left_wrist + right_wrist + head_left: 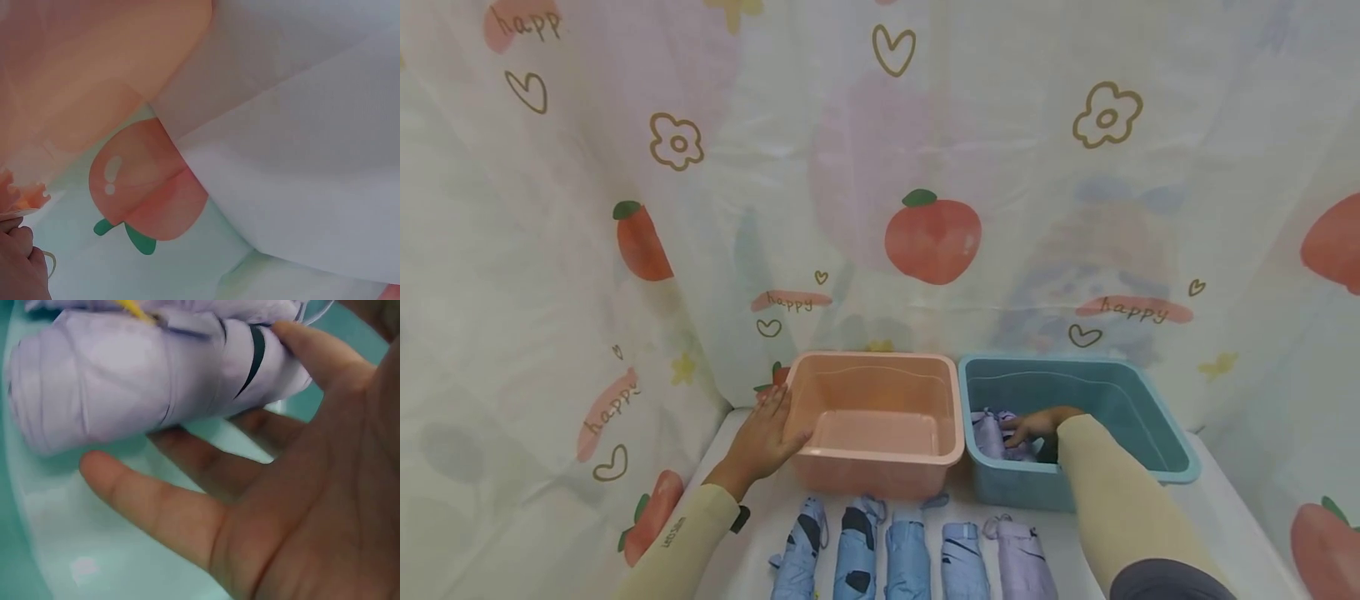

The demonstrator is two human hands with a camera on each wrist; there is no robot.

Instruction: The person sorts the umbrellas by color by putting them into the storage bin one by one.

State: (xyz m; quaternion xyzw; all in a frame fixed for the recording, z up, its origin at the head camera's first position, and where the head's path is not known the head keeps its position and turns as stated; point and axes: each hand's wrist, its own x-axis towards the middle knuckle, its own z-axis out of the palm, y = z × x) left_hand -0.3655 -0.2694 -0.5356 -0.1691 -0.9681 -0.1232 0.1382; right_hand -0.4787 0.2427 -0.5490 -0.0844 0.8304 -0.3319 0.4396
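Observation:
My left hand (pixel 763 437) rests on the left rim of a peach-coloured plastic bin (pixel 872 477), fingers extended along the side and thumb over the edge. In the left wrist view only a bit of that hand (pixel 22 259) shows at the lower left. My right hand (pixel 1036 427) reaches down inside a teal bin (pixel 1018 487), at folded lilac umbrellas (pixel 988 437). Seen from the right wrist, one lilac umbrella (pixel 125 381) lies on the bin's bottom; the fingers (pixel 169 512) are spread beside it, with one fingertip against its end.
In front of the bins, several folded umbrellas stand in a row: blue ones with black patches (pixel 856 546), a plain blue one (pixel 908 554), a striped blue one (pixel 964 562) and a lilac one (pixel 1026 562). A printed curtain (pixel 1030 225) hangs behind the white table.

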